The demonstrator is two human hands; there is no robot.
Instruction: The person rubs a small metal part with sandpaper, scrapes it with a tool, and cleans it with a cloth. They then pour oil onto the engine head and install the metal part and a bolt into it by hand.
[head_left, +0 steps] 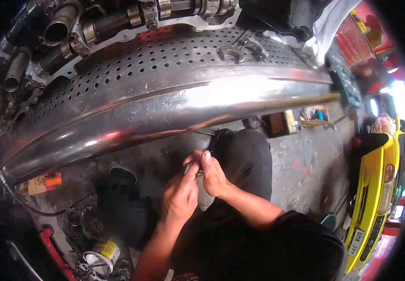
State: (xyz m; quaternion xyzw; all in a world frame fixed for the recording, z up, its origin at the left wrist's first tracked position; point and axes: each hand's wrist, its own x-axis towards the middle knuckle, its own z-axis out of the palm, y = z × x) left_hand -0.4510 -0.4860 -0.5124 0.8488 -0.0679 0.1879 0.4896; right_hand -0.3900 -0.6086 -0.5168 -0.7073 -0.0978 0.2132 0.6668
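L hand [181, 194] & R hand [215, 177] meet in front of the person's body, just off the near edge of the bench [197, 100], beside a dark trouser leg [251, 150]. L fingers pinch a small metal part [188, 168], which sits btwn the two hands; too hidden to ID. R fingers curl in against it, thumb up; can't tell if R grips it too.

Bench has a perf'd metal top w/ rounded shiny front. On it, far side: engine cylinder head [230, 19] w/ camshaft [113, 22] & open-ended metal tubes [58, 30] at L. Nr back, R of ctr, C-shaped metal pcs [233, 54] lie close together; white cloth [326, 30] farther R, nr a dk green case [345, 84].

On floor [300, 173]: white/yellow tub [101, 256] lower L, red metal bar [55, 250] nr it, cardboard box [317, 122] upper R. Yellow car [368, 187] at far R, plate approx "UHK 399"
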